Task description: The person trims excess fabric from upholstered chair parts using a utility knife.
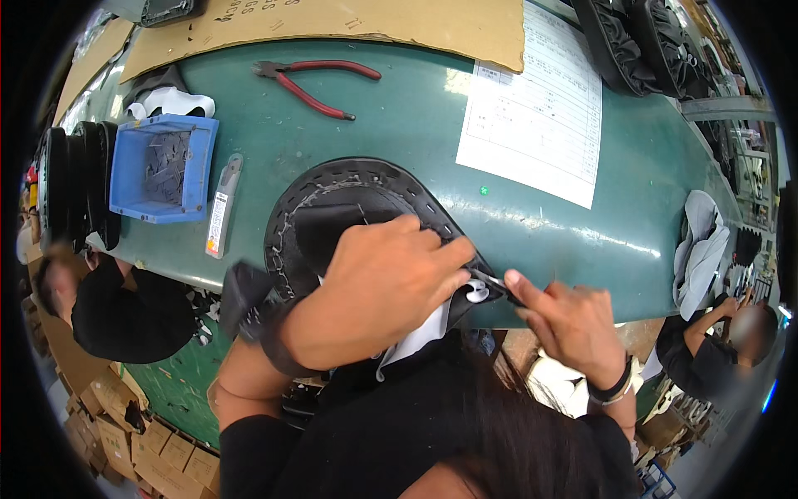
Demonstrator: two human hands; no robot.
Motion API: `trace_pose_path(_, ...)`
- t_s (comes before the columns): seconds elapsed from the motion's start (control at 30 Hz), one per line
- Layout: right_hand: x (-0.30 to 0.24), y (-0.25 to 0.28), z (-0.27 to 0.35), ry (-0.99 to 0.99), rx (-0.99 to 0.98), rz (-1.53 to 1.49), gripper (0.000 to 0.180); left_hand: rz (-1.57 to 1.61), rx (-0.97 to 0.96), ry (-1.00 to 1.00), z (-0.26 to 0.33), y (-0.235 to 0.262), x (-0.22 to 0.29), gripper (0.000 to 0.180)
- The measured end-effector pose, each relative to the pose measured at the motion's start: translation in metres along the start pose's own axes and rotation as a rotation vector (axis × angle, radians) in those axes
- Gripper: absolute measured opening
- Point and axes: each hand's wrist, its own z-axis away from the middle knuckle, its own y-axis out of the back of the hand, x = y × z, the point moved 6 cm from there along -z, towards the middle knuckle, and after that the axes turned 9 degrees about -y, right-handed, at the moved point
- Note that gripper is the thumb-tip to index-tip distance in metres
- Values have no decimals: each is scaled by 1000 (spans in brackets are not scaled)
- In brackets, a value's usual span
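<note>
A black leather-like piece (391,185) with a rounded end lies at the near edge of the green table. Slots run along its raised rim, and a ragged line of pale stitches or staples follows inside. My left hand (378,283) rests over it, fingers curled and pressed on the narrow right corner; what they grip is hidden. At that same corner, my right hand (573,320) is closed around a slim tool (495,284) with a metal tip, its kind unclear. White fabric (420,339) hangs out below my left hand.
Red-handled cutting pliers (320,83) lie beyond the piece. To the left are a box cutter (223,208) and a blue bin (158,212) of small metal bits. A printed sheet (536,125) and cardboard (349,29) lie at the back. People sit at both sides.
</note>
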Motion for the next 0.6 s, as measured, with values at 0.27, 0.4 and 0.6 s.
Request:
trace_pose_path(0.27, -1, -10, 5, -54, -72, -16, 59, 684, 270, 114, -10, -1, -35, 27)
trace_pose_path(0.4, -14, -23, 22, -50, 195, -192, 63, 1430, 677, 290, 2, 3, -62, 22)
trace_pose_path(0.6, -5, 2, -19, -130, 151, -39, 52, 328, 52, 189, -29, 19, -34, 17)
